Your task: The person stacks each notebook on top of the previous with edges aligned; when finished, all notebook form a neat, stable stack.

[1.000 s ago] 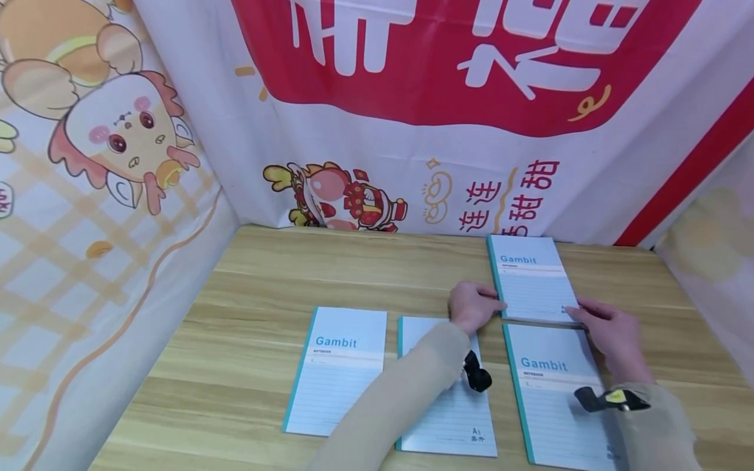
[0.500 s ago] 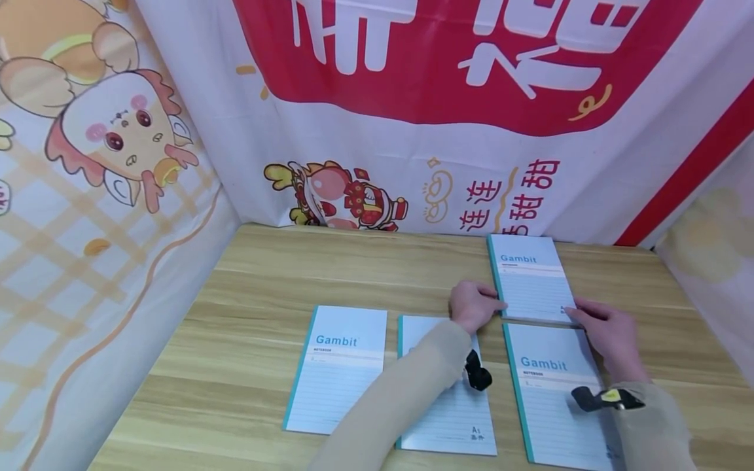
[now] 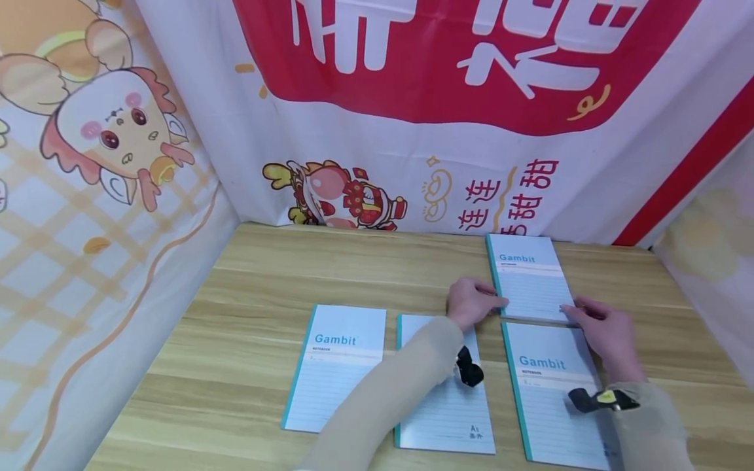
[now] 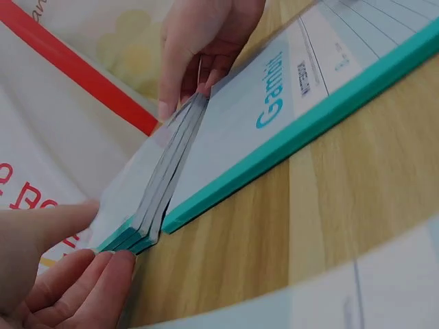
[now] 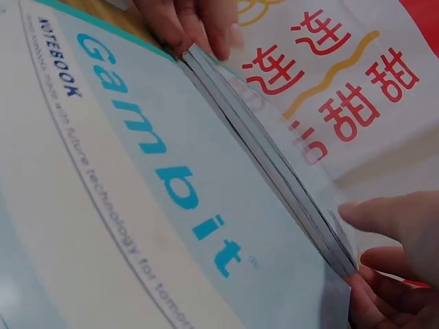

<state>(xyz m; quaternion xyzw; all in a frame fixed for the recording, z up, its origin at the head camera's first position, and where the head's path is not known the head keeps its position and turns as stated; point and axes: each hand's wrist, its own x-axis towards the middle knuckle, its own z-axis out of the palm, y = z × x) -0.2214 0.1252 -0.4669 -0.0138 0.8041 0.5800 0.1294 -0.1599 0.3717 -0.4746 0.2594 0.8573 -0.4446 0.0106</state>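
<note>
At the back right lies a stack of notebooks (image 3: 527, 278) with teal spines and "Gambit" covers. Its layered page edges (image 4: 171, 164) show in the left wrist view. My left hand (image 3: 473, 303) grips the stack's near left corner, thumb on top and fingertips against the spine side. At the near right corner my right hand (image 3: 607, 333) pinches the stack, its thumb (image 5: 377, 212) over the cover and fingers at the edge. Just in front, separated by a narrow gap, lies another Gambit notebook (image 3: 544, 392), partly covered by my right forearm.
Two more notebooks lie flat on the wooden table (image 3: 235, 340): one at the left (image 3: 338, 366), and a middle notebook (image 3: 448, 425) partly under my left forearm. A printed white and red cloth (image 3: 353, 137) hangs behind the table's back edge.
My right hand has shifted very slightly left along the stack's near right corner. Both hands keep their hold, and the notebooks stay practically where they were.
</note>
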